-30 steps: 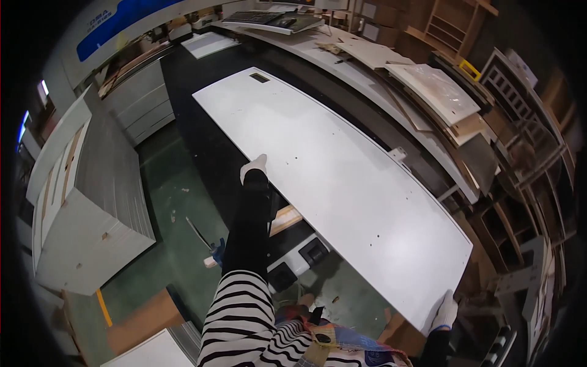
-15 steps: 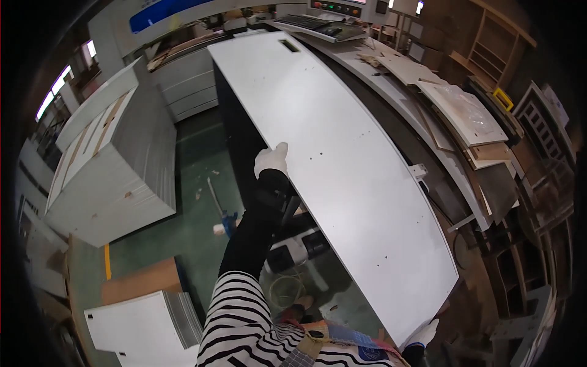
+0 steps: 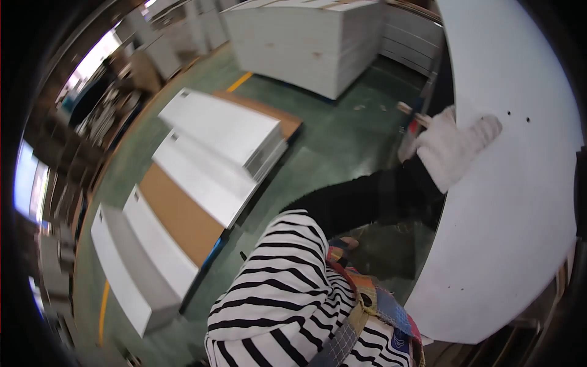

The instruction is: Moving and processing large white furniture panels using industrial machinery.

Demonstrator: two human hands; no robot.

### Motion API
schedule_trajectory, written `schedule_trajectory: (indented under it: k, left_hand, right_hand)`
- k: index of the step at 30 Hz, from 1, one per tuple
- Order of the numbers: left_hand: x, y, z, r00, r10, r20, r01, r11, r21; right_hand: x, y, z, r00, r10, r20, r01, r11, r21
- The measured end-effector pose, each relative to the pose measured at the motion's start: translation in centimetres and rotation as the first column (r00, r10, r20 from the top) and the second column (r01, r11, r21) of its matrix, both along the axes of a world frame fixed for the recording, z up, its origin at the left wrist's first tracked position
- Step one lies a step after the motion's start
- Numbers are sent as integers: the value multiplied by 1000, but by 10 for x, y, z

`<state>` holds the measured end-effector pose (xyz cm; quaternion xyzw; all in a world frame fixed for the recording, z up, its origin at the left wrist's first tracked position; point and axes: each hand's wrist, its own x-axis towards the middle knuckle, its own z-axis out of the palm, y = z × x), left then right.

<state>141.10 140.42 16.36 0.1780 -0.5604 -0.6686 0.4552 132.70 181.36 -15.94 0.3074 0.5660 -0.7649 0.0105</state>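
My left hand [image 3: 455, 147], in a white glove, grips the left long edge of a large white panel [image 3: 507, 202]. The thumb lies on the panel's top face, near two small dark holes, and the other fingers go round the edge, partly hidden. The panel is long and flat, with more small holes near its near end. It runs past the upper right of the view. My right hand does not show; the near end of the panel and my clothing fill that area.
Stacked white panels [image 3: 220, 134] and brown board [image 3: 177, 205] lie on a low blue-edged base on the green floor to the left. Further left are more white panels [image 3: 131, 269]. A tall block of white panels [image 3: 293, 46] stands ahead. Yellow lines [image 3: 239, 81] mark the floor.
My view has swung left, bringing the floor stacks into fuller sight and pushing the held panel rightward. My left hand still grips its edge. My right hand has left the view.
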Motion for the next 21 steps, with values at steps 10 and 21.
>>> schedule_trajectory:
  k: [10, 21]
  left_hand:
    - [239, 28, -12, 880, 240, -411, -245, 969, 43]
    - [488, 55, -3, 789, 565, -242, -610, 765, -204]
  right_hand:
    - [-76, -117, 141, 467, 873, -139, -724, 468, 507]
    - [82, -420, 277, -465, 649, -602, -853, -145, 502]
